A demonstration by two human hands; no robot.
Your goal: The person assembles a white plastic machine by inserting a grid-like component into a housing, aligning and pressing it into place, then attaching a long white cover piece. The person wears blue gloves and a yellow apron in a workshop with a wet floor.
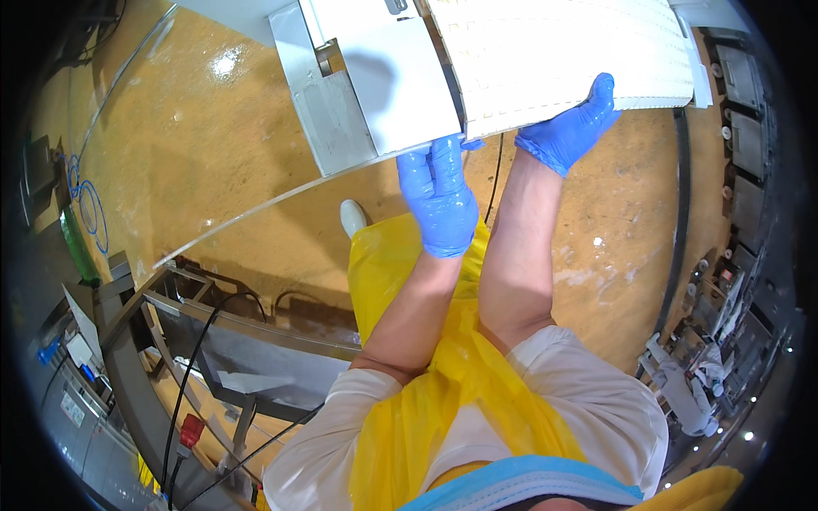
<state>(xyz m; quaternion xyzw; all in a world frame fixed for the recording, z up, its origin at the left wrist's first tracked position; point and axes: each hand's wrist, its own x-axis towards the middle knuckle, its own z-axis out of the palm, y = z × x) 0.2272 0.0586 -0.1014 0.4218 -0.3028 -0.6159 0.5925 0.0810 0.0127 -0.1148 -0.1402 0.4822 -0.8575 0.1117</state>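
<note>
Both of my hands wear wet blue gloves and are at the near edge of a white conveyor. My left hand (441, 204) has its fingers stretched forward against the front edge of a smooth white panel (400, 85), beside the gap before the belt; its fingertips are partly hidden. My right hand (564, 132) takes hold of the edge of the white ribbed conveyor belt (562, 55). Its thumb lies on top, while the other fingers are mostly hidden below. A grey metal plate (334, 123) adjoins the panel on the left.
A thin pale rail (264, 204) runs from the panel down to a metal frame (256, 341) at lower left. Black cables and a red plug (191, 430) hang there. A blue hose (89, 204) coils farther left. Machinery (737, 119) lines the right; the tan floor (213, 145) is wet.
</note>
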